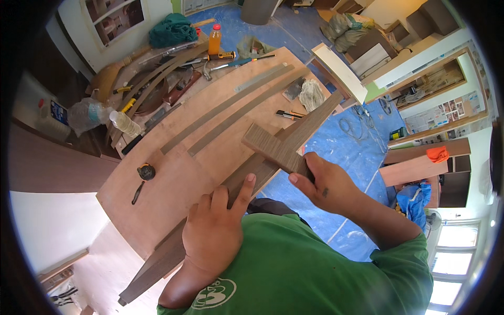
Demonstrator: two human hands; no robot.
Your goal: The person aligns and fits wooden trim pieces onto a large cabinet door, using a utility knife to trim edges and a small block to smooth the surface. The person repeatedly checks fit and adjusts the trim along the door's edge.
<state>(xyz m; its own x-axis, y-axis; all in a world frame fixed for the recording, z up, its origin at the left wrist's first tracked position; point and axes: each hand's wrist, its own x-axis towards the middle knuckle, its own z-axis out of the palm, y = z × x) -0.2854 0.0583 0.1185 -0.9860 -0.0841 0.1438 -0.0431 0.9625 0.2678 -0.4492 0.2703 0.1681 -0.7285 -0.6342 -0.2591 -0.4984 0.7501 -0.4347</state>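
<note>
The right hand (328, 184) has its grip closed on the four o'clock end of a short wood-grain block (270, 147), thumb and fingers pinching it across its width. The block sits across a long wood-grain board (315, 123) that runs from about half past seven to nearly two along the near edge of the plywood surface (173, 194). At seven o'clock from the block, the left hand (215, 231) lies over the board, index finger stretched out; its thumb is hidden, so I cannot tell whether it clamps. The block looks stiff and fairly light, its smooth faces perhaps slippery and corners chippable: best held across the end. Outward: box cutter (290, 114) at one, thin strips (226, 110) at half past ten, hammer (226, 65) at eleven, tape measure (146, 171) at nine.
</note>
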